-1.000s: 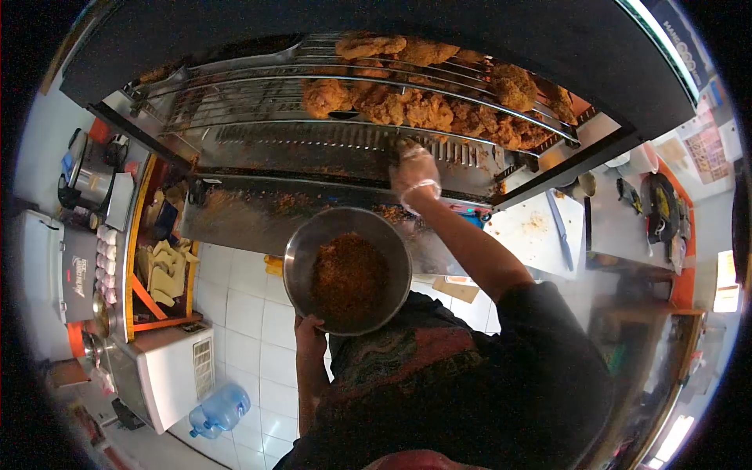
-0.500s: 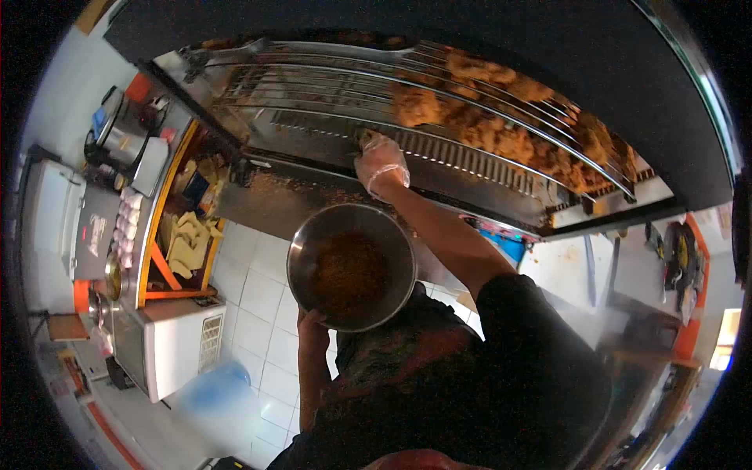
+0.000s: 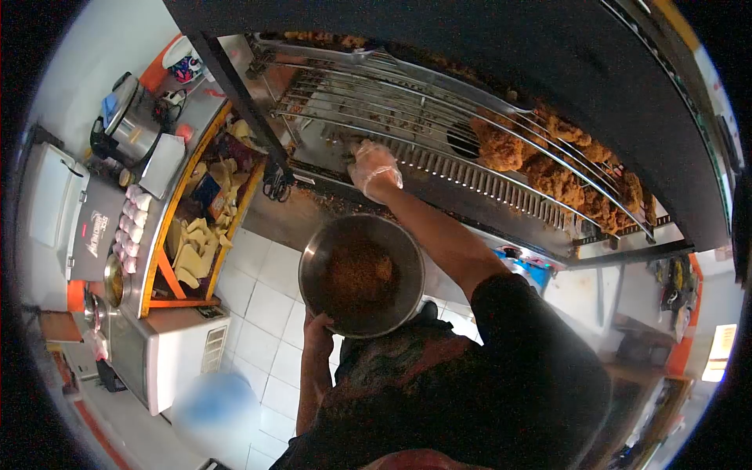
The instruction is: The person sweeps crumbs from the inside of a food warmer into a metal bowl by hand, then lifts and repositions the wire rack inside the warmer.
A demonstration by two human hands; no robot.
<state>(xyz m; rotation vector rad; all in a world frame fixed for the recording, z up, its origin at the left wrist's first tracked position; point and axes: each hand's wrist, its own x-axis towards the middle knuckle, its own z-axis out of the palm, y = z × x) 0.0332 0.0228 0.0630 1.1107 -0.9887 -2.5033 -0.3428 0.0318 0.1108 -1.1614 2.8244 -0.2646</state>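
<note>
A round metal bowl [image 3: 313,270] with a heap of brown crumbs [image 3: 360,274] in it is held in front of my body. My left hand [image 3: 318,333] grips its lower left rim, thumb on the edge. My right hand [image 3: 376,168], in a clear plastic glove, reaches into the display cabinet at the front edge of its floor. Its fingers are curled, and what they hold, if anything, is hidden. Close beside it runs a slotted metal strip [image 3: 439,164]. Above that, fried chicken pieces [image 3: 548,168] lie behind a wire rack [image 3: 368,102].
The cabinet's dark frame [image 3: 243,102] rises left of my right hand. A counter at left holds a metal pot [image 3: 133,125] and several white bundles [image 3: 131,227]. Under it is a shelf of yellowish scraps [image 3: 192,251]. A white oven-like box [image 3: 180,352] stands below, on the tiled floor.
The view has shifted, so the cabinet and counter sit further right and lower. My right hand has moved left along the cabinet floor. The bowl stays in my left hand.
</note>
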